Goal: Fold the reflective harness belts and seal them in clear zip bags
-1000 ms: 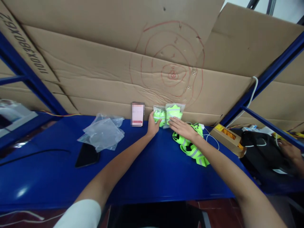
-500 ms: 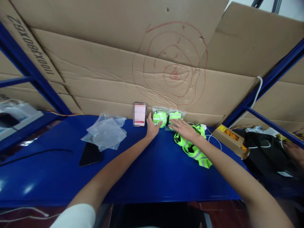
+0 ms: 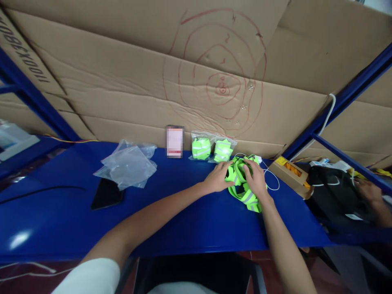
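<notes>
A loose heap of fluorescent green straps with silver reflective stripes [image 3: 246,196] lies on the right part of the blue table. My left hand [image 3: 219,176] grips its left edge, with the fingers curled over the top. From the right, my right hand [image 3: 256,179] is closed on the upper part of the heap; some of its fingertips are hidden among the straps. Just behind lean two clear bags of folded green straps, a left bag [image 3: 201,149] and a right bag [image 3: 223,150], both against the cardboard.
A phone [image 3: 174,142] with a lit screen stands left of the bags. Clear plastic bags [image 3: 128,165] overlap a dark flat device [image 3: 107,195]. At right are a cardboard box [image 3: 289,175], a white cable [image 3: 277,179], a black bag [image 3: 333,192] and another person's hand [image 3: 369,191].
Both hands have left the two filled bags, which stay against the cardboard. They have moved right and towards me, onto the loose reflective straps. The camera view has shifted slightly.
</notes>
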{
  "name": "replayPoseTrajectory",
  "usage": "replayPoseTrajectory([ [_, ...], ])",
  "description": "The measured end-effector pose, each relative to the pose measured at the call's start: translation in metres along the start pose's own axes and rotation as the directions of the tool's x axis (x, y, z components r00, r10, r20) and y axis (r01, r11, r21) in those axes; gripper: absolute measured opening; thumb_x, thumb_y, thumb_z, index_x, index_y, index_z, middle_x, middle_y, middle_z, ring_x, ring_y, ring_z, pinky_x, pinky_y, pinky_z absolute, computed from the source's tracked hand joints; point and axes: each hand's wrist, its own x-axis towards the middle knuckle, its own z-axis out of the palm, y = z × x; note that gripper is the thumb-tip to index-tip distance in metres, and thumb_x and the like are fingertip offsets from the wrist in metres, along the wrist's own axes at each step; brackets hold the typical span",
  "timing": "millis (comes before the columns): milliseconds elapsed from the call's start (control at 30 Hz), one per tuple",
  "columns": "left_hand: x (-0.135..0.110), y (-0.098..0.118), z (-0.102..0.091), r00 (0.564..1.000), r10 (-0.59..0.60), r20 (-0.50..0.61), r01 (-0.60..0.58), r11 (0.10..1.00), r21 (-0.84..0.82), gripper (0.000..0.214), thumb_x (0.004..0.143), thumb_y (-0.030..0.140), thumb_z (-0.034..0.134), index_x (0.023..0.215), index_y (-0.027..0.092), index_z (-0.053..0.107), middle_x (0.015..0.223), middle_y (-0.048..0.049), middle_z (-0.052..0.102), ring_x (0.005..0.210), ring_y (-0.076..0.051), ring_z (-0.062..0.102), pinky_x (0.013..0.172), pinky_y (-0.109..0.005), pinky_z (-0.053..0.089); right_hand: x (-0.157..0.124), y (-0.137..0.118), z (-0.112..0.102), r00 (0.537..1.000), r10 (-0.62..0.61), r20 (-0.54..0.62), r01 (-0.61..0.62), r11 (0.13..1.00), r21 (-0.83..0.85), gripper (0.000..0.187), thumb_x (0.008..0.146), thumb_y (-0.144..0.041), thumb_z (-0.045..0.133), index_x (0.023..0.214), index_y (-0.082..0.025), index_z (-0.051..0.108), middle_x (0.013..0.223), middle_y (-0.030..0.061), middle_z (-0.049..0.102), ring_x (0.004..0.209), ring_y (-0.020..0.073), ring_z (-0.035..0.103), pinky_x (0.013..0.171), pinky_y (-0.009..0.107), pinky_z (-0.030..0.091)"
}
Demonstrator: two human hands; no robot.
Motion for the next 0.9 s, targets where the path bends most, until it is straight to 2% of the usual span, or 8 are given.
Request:
replayPoseTrajectory([
  [100,0.002,-0.009,0.005,0.997,-0.071,0.011,0.070,0.997,0.008,0.047,0.072,0.017,0.072,0.118,0.020,0.062,0.121,-0.0149,0.059,0.114,-0.037,0.059,0.100,-0.051,0.047,-0.007,-0.004,0.000,0.996,-0.077,0.049,0.079,0.996,-0.042,0.047,0.098,-0.049,0.048,0.137,-0.024,0.054,0.140,0.0118,0.058,0.132,0.0285,0.051,0.109,0.047,0.037],
  [200,-0.007,-0.017,-0.007,0.992,-0.123,-0.011,0.123,0.992,0.014,0.033,0.072,0.013,0.065,0.104,0.022,0.063,0.109,-0.0099,0.061,0.104,-0.032,0.062,0.094,-0.049,0.050,-0.009,-0.004,-0.004,0.977,-0.144,0.155,0.156,0.985,-0.072,0.057,0.091,-0.054,0.058,0.141,-0.028,0.051,0.150,0.0118,0.048,0.139,0.0319,0.043,0.111,0.050,0.032],
  [333,-0.029,-0.018,-0.038,0.986,-0.163,-0.037,0.163,0.987,0.007,0.030,0.069,0.015,0.064,0.098,0.023,0.060,0.098,-0.0039,0.063,0.090,-0.025,0.063,0.085,-0.041,0.052,-0.010,0.003,-0.005,0.978,-0.106,0.179,0.116,0.992,-0.044,0.036,0.089,-0.045,0.060,0.120,-0.027,0.064,0.141,0.0109,0.056,0.133,0.0317,0.049,0.108,0.052,0.032],
  [500,-0.065,-0.015,-0.084,0.982,-0.187,-0.022,0.185,0.979,-0.084,0.038,0.071,0.017,0.062,0.107,0.024,0.053,0.099,-0.0012,0.063,0.081,-0.019,0.061,0.070,-0.030,0.051,-0.010,0.013,-0.002,0.977,-0.050,0.206,0.059,0.998,-0.034,0.021,0.088,-0.035,0.057,0.103,-0.024,0.067,0.130,0.0104,0.063,0.126,0.0309,0.054,0.103,0.051,0.033],
  [633,-0.083,-0.021,-0.119,0.991,-0.133,0.004,0.132,0.987,-0.091,0.038,0.074,0.020,0.063,0.110,0.024,0.054,0.100,-0.0016,0.063,0.083,-0.019,0.061,0.074,-0.031,0.051,-0.006,0.009,-0.011,0.974,-0.050,0.221,0.068,0.995,-0.077,0.016,0.090,-0.031,0.054,0.095,-0.023,0.066,0.121,0.0094,0.068,0.119,0.0297,0.058,0.101,0.049,0.036],
  [767,-0.090,-0.029,-0.138,0.991,-0.117,-0.066,0.109,0.988,-0.112,0.032,0.075,0.024,0.066,0.106,0.024,0.058,0.102,-0.0033,0.064,0.089,-0.021,0.062,0.081,-0.034,0.051,0.000,-0.030,-0.025,0.989,-0.115,0.096,0.130,0.977,-0.168,0.023,0.094,-0.029,0.051,0.110,-0.021,0.065,0.129,0.0123,0.063,0.123,0.0316,0.056,0.103,0.050,0.037],
  [833,-0.092,-0.031,-0.139,0.985,-0.136,-0.102,0.120,0.982,-0.150,0.031,0.074,0.024,0.067,0.104,0.024,0.059,0.101,-0.0032,0.065,0.089,-0.022,0.062,0.082,-0.035,0.051,0.000,-0.063,-0.023,0.980,-0.190,0.056,0.194,0.976,-0.094,0.026,0.097,-0.030,0.049,0.117,-0.022,0.063,0.133,0.0121,0.061,0.127,0.0299,0.054,0.106,0.048,0.038],
  [900,-0.095,-0.032,-0.135,0.982,-0.152,-0.114,0.127,0.971,-0.200,0.031,0.073,0.024,0.070,0.103,0.024,0.061,0.100,-0.0028,0.065,0.088,-0.021,0.062,0.082,-0.034,0.052,-0.002,-0.095,-0.011,0.945,-0.294,0.146,0.291,0.956,0.042,0.028,0.099,-0.032,0.049,0.123,-0.024,0.061,0.133,0.0093,0.062,0.127,0.0270,0.055,0.108,0.045,0.040],
])
